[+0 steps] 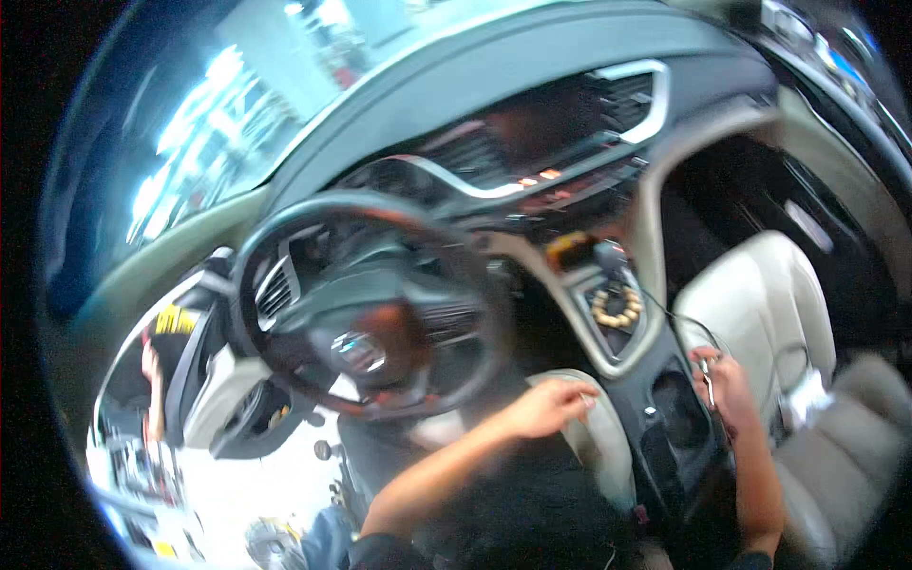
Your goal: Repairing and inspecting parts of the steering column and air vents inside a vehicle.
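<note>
My left hand (556, 406) hangs over the beige driver's seat edge (603, 442), to the right of the steering wheel (366, 309). Its fingers are bent and smeared by motion, so whether anything small sits between them is unclear. Beside the cup holders (674, 408), my right hand (730, 388) is closed around a slim silver metal piece (707, 378). A thin dark cord (686, 320) runs from near the gear lever (613, 256) toward that hand. A ring of pale wooden beads (617, 309) lies on the console by the lever.
The dashboard (532, 57) with its dark screen (541, 128) spans the front. A beige passenger seat (760, 294) stands to the right, with a crumpled white item (807, 399) on it. At left the driver's door (214, 408) is open, and another person's arm (155, 389) shows beyond.
</note>
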A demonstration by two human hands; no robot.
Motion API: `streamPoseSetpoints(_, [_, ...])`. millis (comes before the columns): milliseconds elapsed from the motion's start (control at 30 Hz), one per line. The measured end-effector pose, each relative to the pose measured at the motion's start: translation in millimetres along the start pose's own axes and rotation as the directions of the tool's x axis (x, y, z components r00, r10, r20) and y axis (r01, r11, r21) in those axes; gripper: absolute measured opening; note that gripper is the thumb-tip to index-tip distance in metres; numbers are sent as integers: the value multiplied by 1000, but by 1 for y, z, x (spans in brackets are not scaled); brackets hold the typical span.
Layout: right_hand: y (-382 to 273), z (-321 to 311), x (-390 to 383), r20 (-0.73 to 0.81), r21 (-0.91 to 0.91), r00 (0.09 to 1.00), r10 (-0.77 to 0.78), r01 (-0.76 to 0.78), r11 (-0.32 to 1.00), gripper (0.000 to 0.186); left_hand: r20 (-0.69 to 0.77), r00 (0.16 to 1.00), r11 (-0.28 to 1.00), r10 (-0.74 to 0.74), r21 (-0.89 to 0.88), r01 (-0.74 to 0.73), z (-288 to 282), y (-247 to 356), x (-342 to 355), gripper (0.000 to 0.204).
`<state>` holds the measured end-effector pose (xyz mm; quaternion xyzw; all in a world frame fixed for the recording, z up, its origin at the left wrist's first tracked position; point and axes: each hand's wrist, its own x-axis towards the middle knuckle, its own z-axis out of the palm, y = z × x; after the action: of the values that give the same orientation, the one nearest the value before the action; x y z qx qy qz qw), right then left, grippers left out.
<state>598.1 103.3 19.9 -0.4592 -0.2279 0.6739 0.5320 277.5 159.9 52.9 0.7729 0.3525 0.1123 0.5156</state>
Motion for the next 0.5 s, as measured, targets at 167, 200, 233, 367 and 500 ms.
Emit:
streamPoseSetpoints(167, [-44, 131, -18, 221, -195, 969, -109, 153, 969, 42, -107, 989, 988, -99, -129, 85, -59, 68, -90, 30])
streamPoseSetpoints(200, [-53, 158, -20, 313, -220, 943, -114, 189, 957, 42, -232, 970, 990, -73, -134, 42, -67, 70, -106, 28])
streamPoseSetpoints(233, [-63, 180, -21, 398, -244, 911, -108, 219, 945, 43, -329, 940, 979, -92, -203, 24, -79, 83, -116, 26])
streamPoseSetpoints(367, [-90, 277, -28, 559, -361, 827, 56, 182, 915, 44, -655, 755, 951, -1, -235, -203, -139, 106, -124, 24])
streamPoseSetpoints(500, [-94, 345, -4, 593, -497, 786, 174, 187, 847, 38, -771, 637, 981, 17, -109, -158, -211, 100, -104, 23])
